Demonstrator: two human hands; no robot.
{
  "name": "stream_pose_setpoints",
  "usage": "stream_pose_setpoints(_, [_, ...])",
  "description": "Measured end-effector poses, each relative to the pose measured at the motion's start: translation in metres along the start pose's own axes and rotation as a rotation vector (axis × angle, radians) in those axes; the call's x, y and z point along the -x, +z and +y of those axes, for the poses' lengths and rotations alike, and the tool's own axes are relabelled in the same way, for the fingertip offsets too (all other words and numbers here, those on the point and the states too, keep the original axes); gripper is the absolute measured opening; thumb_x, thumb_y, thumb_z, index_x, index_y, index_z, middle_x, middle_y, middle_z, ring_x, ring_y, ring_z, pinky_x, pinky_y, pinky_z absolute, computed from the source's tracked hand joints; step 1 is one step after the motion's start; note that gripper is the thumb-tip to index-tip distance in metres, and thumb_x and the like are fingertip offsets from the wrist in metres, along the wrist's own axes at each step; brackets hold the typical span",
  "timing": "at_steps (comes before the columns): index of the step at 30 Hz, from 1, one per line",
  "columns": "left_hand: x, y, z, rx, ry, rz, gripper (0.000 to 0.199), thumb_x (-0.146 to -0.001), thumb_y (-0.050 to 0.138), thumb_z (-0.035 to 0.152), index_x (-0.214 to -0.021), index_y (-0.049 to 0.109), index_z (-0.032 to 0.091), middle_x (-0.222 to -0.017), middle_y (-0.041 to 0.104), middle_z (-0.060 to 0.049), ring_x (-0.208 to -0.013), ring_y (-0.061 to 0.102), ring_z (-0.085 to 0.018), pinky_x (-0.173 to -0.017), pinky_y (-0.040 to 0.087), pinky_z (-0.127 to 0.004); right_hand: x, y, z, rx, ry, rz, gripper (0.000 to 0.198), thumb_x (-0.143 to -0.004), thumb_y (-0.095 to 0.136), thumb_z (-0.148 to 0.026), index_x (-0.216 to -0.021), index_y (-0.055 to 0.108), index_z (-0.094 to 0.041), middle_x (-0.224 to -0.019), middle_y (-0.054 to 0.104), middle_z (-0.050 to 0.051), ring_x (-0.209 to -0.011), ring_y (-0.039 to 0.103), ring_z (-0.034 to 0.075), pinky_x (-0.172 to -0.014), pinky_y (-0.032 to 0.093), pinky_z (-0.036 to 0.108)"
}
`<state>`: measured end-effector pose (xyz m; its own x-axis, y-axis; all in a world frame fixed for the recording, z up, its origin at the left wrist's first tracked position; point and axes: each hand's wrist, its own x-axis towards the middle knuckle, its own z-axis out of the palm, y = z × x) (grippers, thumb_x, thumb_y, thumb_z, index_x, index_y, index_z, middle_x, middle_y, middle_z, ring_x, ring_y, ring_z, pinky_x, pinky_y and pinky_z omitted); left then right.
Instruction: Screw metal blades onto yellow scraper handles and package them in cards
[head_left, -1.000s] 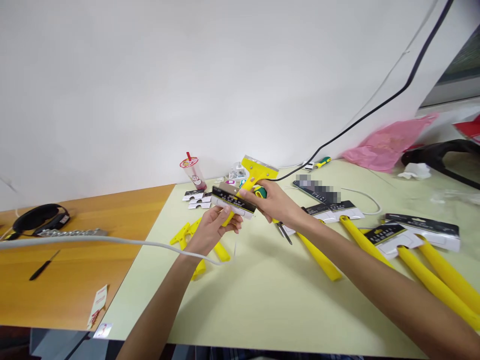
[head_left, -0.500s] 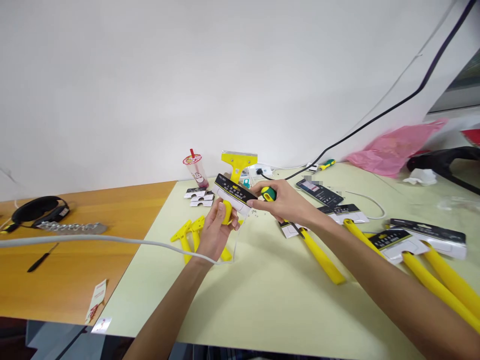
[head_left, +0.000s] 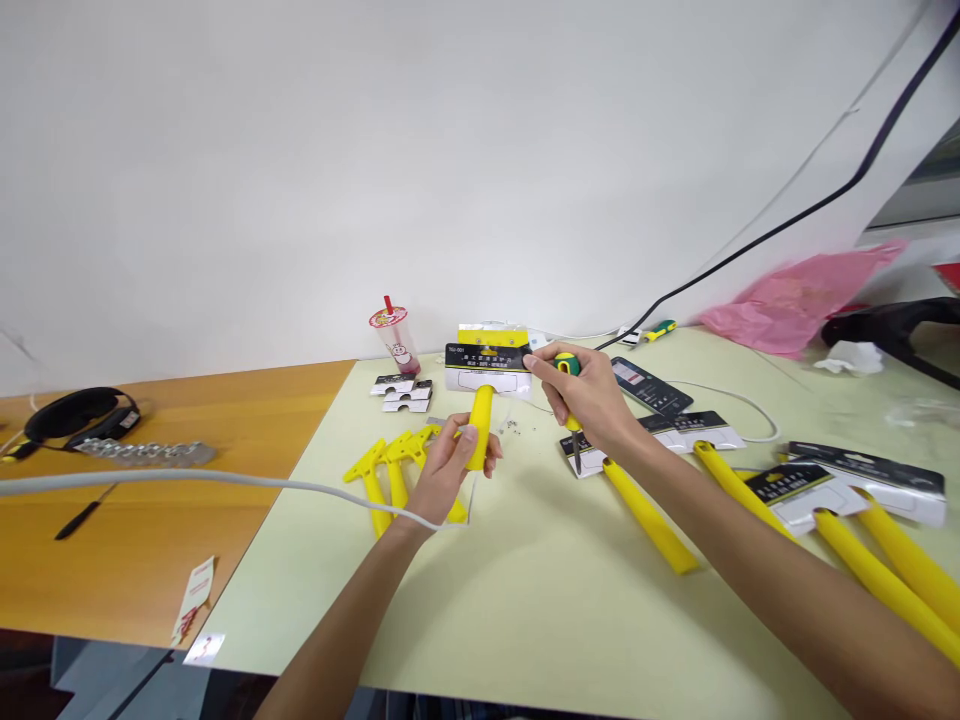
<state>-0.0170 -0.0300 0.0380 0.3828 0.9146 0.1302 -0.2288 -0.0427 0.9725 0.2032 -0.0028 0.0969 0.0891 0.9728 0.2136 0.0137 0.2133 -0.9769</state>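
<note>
My left hand (head_left: pixel 456 455) is wrapped round the yellow handle of a scraper (head_left: pixel 483 425), which points up and away from me. A black-and-white card sleeve (head_left: pixel 487 370) sits across the scraper's head, with a yellow strip and two screws showing above it. In my right hand (head_left: pixel 585 390) is a screwdriver (head_left: pixel 568 364) with a green-and-yellow grip, its shaft pointing down. That hand's thumb and fingertips also touch the right end of the sleeve. Several yellow scrapers without sleeves (head_left: pixel 373 485) lie left of my left hand.
Sleeved scrapers (head_left: pixel 651 515) lie to the right, near a phone (head_left: pixel 651 386). Folded cards (head_left: pixel 405 392) lie by a drink cup (head_left: pixel 397 340). Small screws (head_left: pixel 512 427) are scattered mid-table. A grey cable (head_left: pixel 225 478) crosses in front of my left wrist.
The scraper's head has tipped down and the sleeve now lies level over it, where it was slanted below the blade. My right hand has shifted slightly right, and the screwdriver's shaft now shows.
</note>
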Motion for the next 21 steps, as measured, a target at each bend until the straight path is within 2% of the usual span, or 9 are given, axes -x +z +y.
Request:
stream_pose_setpoints(2, [0.002, -0.001, 0.000, -0.050, -0.020, -0.077, 0.037, -0.105, 0.064, 0.057, -0.114, 0.056, 0.022, -0.104, 0.077, -0.010, -0.086, 0.068, -0.019, -0.083, 0.051, -0.036, -0.002, 0.001, 0.002, -0.048, 0.037, -0.018, 0.045, -0.086, 0.085, -0.062, -0.093, 0.070, -0.020, -0.048, 0.059, -0.003, -0.036, 0.047, 0.011, -0.037, 0.031, 0.023])
stream_pose_setpoints(4, [0.003, -0.001, 0.001, -0.084, -0.069, -0.140, 0.042, -0.102, 0.069, 0.058, -0.117, 0.054, 0.022, -0.105, 0.080, -0.013, -0.094, 0.072, -0.023, -0.087, 0.051, -0.038, -0.003, 0.003, 0.005, -0.089, 0.065, -0.040, 0.049, -0.083, 0.087, -0.063, -0.097, 0.070, -0.020, -0.069, 0.073, 0.004, -0.048, 0.065, 0.016, -0.034, 0.032, 0.021])
stream_pose_setpoints(7, [0.006, 0.002, 0.002, -0.100, -0.171, -0.200, 0.061, -0.097, 0.078, 0.055, -0.137, 0.049, 0.020, -0.106, 0.082, -0.016, -0.105, 0.076, -0.028, -0.094, 0.052, -0.041, -0.005, 0.005, 0.009, -0.080, 0.081, -0.088, 0.055, -0.082, 0.087, -0.066, -0.108, 0.070, -0.021, -0.101, 0.079, 0.011, -0.067, 0.078, 0.021, -0.033, 0.034, 0.019])
stream_pose_setpoints(8, [0.007, 0.002, 0.002, -0.101, -0.197, -0.212, 0.070, -0.096, 0.079, 0.054, -0.146, 0.044, 0.019, -0.106, 0.082, -0.016, -0.106, 0.077, -0.029, -0.097, 0.052, -0.043, -0.005, 0.005, 0.010, -0.047, 0.094, -0.122, 0.057, -0.084, 0.084, -0.068, -0.113, 0.070, -0.021, -0.100, 0.079, 0.011, -0.065, 0.077, 0.020, -0.033, 0.034, 0.019])
stream_pose_setpoints(10, [0.008, 0.004, 0.002, -0.112, -0.232, -0.237, 0.084, -0.096, 0.080, 0.051, -0.159, 0.033, 0.019, -0.107, 0.083, -0.017, -0.106, 0.078, -0.029, -0.101, 0.052, -0.046, -0.004, 0.003, 0.010, 0.051, 0.132, -0.203, 0.060, -0.088, 0.079, -0.072, -0.121, 0.069, -0.022, -0.076, 0.075, 0.005, -0.048, 0.065, 0.015, -0.033, 0.033, 0.019])
stream_pose_setpoints(12, [0.008, 0.004, 0.002, -0.125, -0.254, -0.275, 0.090, -0.097, 0.080, 0.050, -0.163, 0.028, 0.019, -0.110, 0.083, -0.019, -0.107, 0.078, -0.030, -0.102, 0.052, -0.048, -0.004, 0.001, 0.010, 0.139, 0.173, -0.285, 0.061, -0.091, 0.075, -0.073, -0.126, 0.067, -0.023, -0.050, 0.059, -0.005, -0.035, 0.045, 0.010, -0.033, 0.030, 0.019])
stream_pose_setpoints(14, [0.009, 0.002, 0.003, -0.134, -0.275, -0.311, 0.090, -0.097, 0.080, 0.049, -0.164, 0.028, 0.020, -0.117, 0.082, -0.021, -0.111, 0.078, -0.031, -0.102, 0.053, -0.047, -0.004, -0.001, 0.009, 0.178, 0.207, -0.333, 0.061, -0.090, 0.077, -0.071, -0.129, 0.064, -0.025, -0.040, 0.047, -0.010, -0.034, 0.034, 0.009, -0.034, 0.029, 0.018])
stream_pose_setpoints(18, [0.009, -0.004, 0.006, -0.140, -0.285, -0.368, 0.089, -0.095, 0.082, 0.046, -0.164, 0.030, 0.023, -0.132, 0.077, -0.023, -0.123, 0.073, -0.031, -0.103, 0.054, -0.046, -0.007, -0.004, 0.009, 0.199, 0.212, -0.308, 0.061, -0.085, 0.086, -0.062, -0.126, 0.062, -0.025, -0.045, 0.056, -0.008, -0.036, 0.039, 0.010, -0.034, 0.028, 0.018])
stream_pose_setpoints(21, [0.010, -0.001, 0.012, -0.160, -0.334, -0.454, 0.093, -0.093, 0.085, 0.044, -0.167, 0.032, 0.026, -0.134, 0.077, -0.021, -0.124, 0.073, -0.030, -0.108, 0.052, -0.048, -0.011, -0.012, 0.007, 0.246, 0.170, -0.284, 0.056, -0.085, 0.087, -0.059, -0.122, 0.066, -0.023, -0.049, 0.063, -0.004, -0.035, 0.040, 0.009, -0.034, 0.027, 0.019])
